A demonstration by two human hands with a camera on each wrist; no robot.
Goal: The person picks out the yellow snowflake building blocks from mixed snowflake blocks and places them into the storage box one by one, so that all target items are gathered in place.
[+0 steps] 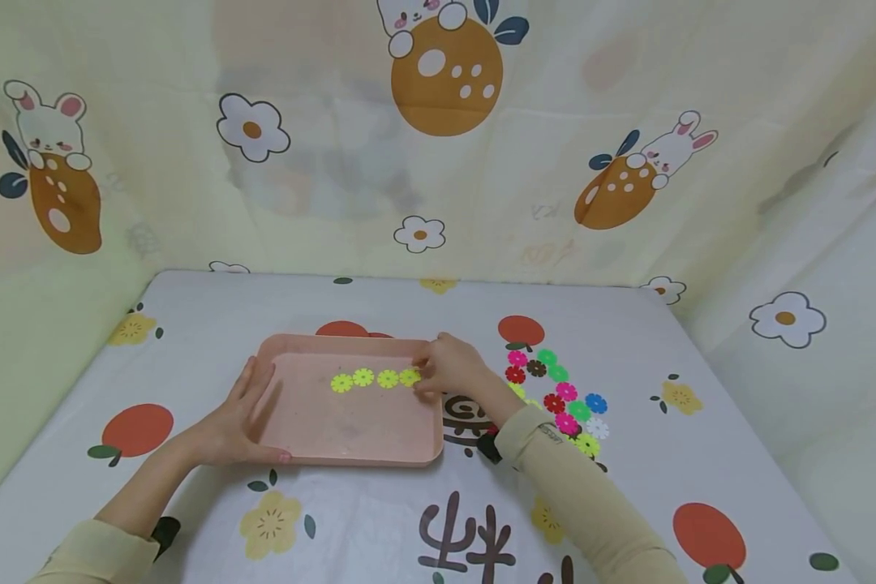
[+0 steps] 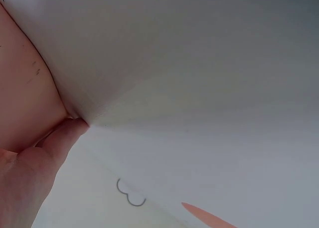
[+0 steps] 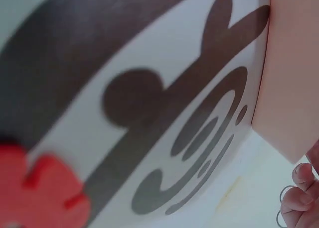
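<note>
A shallow pink tray [image 1: 350, 434] lies on the table, with several yellow-green flower-shaped pieces [image 1: 363, 376] in a row across its inside. My left hand [image 1: 226, 426] holds the tray's left end, fingers along the side wall and thumb at the front rim. In the left wrist view that hand [image 2: 30, 183] lies against the tray wall [image 2: 25, 78]. Over the tray's right end, my right hand [image 1: 453, 373] pinches the rightmost yellow-green flower piece [image 1: 408, 378]; its fingers cover part of it. The right wrist view shows curled fingertips [image 3: 301, 174] beside the tray's side.
Right of the tray lies a loose scatter of flower pieces [image 1: 566, 392] in pink, green, red, blue, white and brown, partly behind the right sleeve [image 1: 584, 478]. One red piece [image 3: 40, 190] shows close up in the right wrist view. A printed cloth [image 1: 365, 519] covers the table; curtains surround it.
</note>
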